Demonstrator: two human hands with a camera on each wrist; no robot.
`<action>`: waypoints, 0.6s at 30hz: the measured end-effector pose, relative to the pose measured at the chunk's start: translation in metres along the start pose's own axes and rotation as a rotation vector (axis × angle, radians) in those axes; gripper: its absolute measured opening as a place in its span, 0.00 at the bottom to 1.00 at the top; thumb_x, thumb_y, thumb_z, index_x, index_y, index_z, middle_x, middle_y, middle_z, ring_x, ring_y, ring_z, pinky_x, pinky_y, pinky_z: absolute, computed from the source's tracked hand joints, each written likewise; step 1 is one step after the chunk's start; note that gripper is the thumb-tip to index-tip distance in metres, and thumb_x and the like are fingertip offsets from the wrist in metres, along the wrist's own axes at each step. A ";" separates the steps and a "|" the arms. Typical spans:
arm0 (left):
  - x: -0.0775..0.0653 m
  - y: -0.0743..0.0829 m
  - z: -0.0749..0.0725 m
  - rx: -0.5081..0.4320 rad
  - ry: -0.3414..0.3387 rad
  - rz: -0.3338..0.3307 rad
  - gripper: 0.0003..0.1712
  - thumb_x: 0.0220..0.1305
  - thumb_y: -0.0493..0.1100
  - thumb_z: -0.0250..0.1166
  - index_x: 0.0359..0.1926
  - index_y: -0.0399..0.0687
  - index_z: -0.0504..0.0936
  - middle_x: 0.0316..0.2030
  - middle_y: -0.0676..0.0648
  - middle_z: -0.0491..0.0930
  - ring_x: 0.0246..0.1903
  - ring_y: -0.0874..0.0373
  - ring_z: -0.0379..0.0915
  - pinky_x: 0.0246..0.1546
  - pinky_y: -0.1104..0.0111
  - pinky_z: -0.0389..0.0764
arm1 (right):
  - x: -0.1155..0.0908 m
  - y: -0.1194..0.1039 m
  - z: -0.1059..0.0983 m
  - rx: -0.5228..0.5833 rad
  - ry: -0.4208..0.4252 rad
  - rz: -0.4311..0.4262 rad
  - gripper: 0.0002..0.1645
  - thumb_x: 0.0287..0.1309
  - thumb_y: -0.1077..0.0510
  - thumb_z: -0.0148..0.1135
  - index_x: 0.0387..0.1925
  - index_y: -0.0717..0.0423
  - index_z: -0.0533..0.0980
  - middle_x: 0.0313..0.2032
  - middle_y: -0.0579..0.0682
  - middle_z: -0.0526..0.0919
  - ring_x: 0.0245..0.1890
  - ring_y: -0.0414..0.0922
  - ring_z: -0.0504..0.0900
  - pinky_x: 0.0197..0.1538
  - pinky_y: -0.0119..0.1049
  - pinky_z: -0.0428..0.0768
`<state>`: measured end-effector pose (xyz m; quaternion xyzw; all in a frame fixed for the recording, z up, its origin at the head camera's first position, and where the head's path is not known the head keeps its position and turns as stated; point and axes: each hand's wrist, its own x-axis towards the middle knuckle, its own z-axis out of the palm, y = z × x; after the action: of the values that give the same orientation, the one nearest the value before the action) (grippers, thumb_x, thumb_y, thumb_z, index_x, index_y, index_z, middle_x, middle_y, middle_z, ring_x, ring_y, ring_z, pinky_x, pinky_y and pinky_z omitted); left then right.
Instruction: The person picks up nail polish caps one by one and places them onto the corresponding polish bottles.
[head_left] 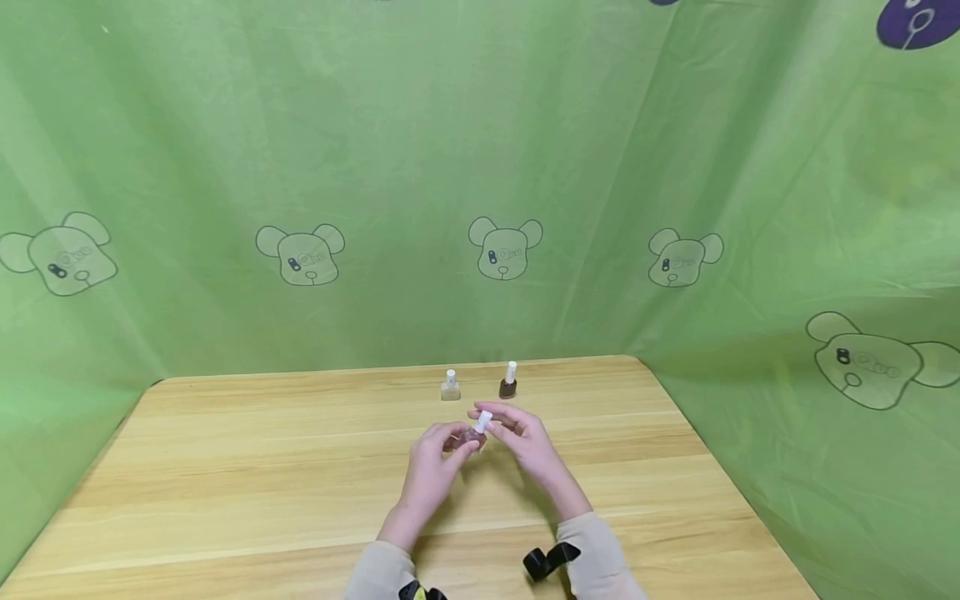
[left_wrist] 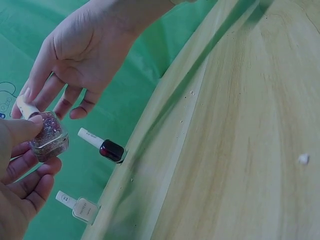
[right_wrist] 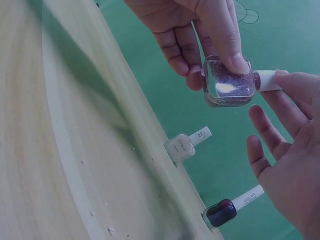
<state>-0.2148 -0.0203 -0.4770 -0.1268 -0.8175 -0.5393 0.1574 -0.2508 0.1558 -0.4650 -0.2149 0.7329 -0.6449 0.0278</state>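
A squarish glass bottle of pinkish glitter nail polish (right_wrist: 220, 91) is held up over the table, tilted, with its white cap (head_left: 484, 421) pointing up and to the right. My left hand (head_left: 429, 467) grips the glass body between thumb and fingers. With thumb and index finger, my right hand (head_left: 534, 448) pinches the cap, its other fingers spread loosely. In the right wrist view a short pinkish neck shows between cap and glass. Beyond the hands stand a clear nail polish bottle (head_left: 450, 390) and a dark red nail polish bottle (head_left: 507, 388), both upright with white caps.
The light wooden table (head_left: 247, 475) ends at the back against a green curtain (head_left: 405, 167) printed with bear heads, which also runs along both sides. Small pale crumbs (left_wrist: 303, 158) lie on the tabletop. A black strap (head_left: 551, 561) hangs by the right sleeve.
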 end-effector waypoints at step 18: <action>-0.001 0.002 0.001 0.052 0.003 0.039 0.15 0.59 0.45 0.69 0.45 0.43 0.84 0.38 0.46 0.84 0.35 0.58 0.80 0.41 0.64 0.85 | 0.003 -0.001 0.006 -0.113 0.269 0.074 0.15 0.52 0.61 0.71 0.41 0.62 0.79 0.36 0.57 0.87 0.33 0.36 0.79 0.43 0.29 0.76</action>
<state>-0.2131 -0.0193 -0.4763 -0.1376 -0.8285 -0.5147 0.1724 -0.2518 0.1492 -0.4646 -0.1007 0.7725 -0.6242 -0.0589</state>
